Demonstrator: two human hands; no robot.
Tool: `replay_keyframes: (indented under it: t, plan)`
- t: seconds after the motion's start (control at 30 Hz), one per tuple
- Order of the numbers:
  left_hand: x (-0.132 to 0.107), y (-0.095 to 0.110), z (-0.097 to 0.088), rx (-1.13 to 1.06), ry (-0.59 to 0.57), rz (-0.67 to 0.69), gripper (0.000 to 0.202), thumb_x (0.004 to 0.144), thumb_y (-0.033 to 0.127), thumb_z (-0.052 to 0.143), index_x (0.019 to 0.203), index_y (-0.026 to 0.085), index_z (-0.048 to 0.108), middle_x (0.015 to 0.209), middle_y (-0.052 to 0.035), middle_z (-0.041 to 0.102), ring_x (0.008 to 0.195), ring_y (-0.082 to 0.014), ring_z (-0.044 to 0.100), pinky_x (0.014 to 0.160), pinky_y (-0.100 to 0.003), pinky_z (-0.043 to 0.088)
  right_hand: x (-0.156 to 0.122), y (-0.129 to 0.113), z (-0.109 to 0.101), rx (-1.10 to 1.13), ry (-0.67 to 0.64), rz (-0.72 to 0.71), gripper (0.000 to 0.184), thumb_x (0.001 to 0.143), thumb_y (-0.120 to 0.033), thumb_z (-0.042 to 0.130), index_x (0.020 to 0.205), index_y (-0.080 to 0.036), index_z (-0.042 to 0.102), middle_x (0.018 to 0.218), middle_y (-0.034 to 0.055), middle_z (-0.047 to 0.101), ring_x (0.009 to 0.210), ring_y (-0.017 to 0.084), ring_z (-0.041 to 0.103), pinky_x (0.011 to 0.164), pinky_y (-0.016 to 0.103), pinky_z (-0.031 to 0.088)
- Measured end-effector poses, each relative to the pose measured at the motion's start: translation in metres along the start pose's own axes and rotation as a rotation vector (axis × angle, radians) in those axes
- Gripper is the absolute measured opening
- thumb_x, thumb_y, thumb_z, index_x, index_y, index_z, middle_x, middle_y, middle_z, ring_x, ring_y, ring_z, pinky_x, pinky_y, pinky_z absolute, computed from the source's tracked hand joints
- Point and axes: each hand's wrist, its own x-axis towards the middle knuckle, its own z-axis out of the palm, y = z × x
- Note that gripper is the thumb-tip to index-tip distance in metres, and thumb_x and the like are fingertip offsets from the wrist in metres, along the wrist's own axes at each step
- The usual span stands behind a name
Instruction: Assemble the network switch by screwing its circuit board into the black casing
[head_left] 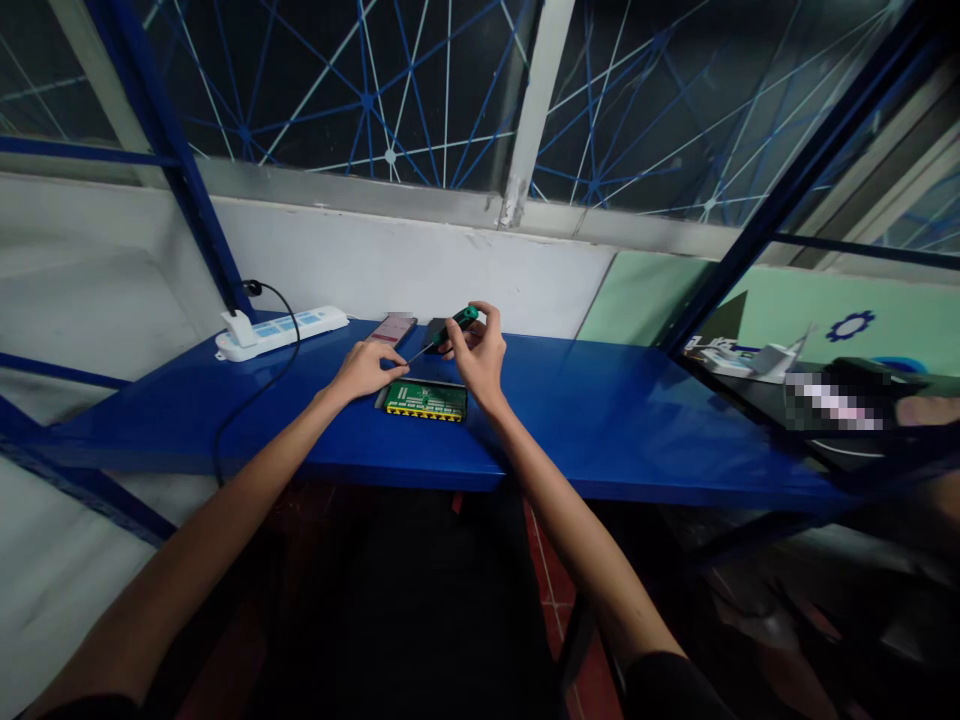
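My right hand (480, 358) is closed around the green-and-black handle of a screwdriver (463, 321). Its thin shaft slants down to the left. At the shaft's tip, the thumb and fingers of my left hand (365, 371) are pinched together; whatever sits between them is too small to make out. Just below both hands lies a green circuit board (424, 399) with a row of yellow ports along its near edge, flat in a shallow metal tray on the blue table (600, 420).
Behind my hands lie a phone (391, 331) and a dark flat object (435, 336) partly covered by the screwdriver. A white power strip (281, 332) with a black cable (289, 372) occupies the table's left. Blue posts frame both sides. Another person's hand (926, 411) shows at far right.
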Motion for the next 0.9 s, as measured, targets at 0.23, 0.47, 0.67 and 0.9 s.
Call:
replay_keyframes:
  t: [0.23,0.47,0.67,0.9]
  plan:
    - [0.001,0.007,-0.005,-0.188,-0.002,0.083,0.024,0.085,0.039,0.061,0.087,0.021,0.078,0.093,-0.0053,0.077,0.091,-0.0212,0.069,0.087,-0.034,0.049,0.02,0.0,0.011,-0.032,-0.035,-0.098,0.051,0.089,-0.054,0.052,0.131,-0.028,0.041,0.069,-0.0025,0.061,0.053,0.014,0.061,0.056,0.029,0.051]
    - [0.002,-0.001,-0.009,-0.292,-0.116,0.032,0.023,0.081,0.037,0.066,0.088,0.018,0.078,0.092,-0.0085,0.076,0.087,-0.0221,0.069,0.084,-0.035,0.05,0.037,-0.005,0.03,-0.07,-0.133,-0.157,0.048,0.088,-0.054,0.053,0.129,-0.029,0.049,0.08,-0.0001,0.065,0.053,0.012,0.058,0.055,0.029,0.049]
    - [0.001,-0.004,-0.013,-0.315,-0.194,0.043,0.023,0.079,0.039,0.068,0.083,0.019,0.078,0.088,-0.0081,0.076,0.084,-0.0219,0.068,0.083,-0.035,0.049,0.033,-0.006,0.031,-0.081,-0.179,-0.168,0.05,0.088,-0.054,0.054,0.129,-0.027,0.05,0.078,-0.0006,0.064,0.054,0.012,0.059,0.055,0.027,0.048]
    - [0.001,-0.001,-0.014,-0.322,-0.24,0.048,0.022,0.077,0.038,0.069,0.082,0.018,0.078,0.089,-0.0085,0.075,0.086,-0.0223,0.068,0.085,-0.036,0.049,0.03,-0.007,0.03,-0.108,-0.219,-0.187,0.047,0.088,-0.051,0.055,0.129,-0.027,0.05,0.076,-0.0006,0.065,0.056,0.013,0.06,0.058,0.028,0.05]
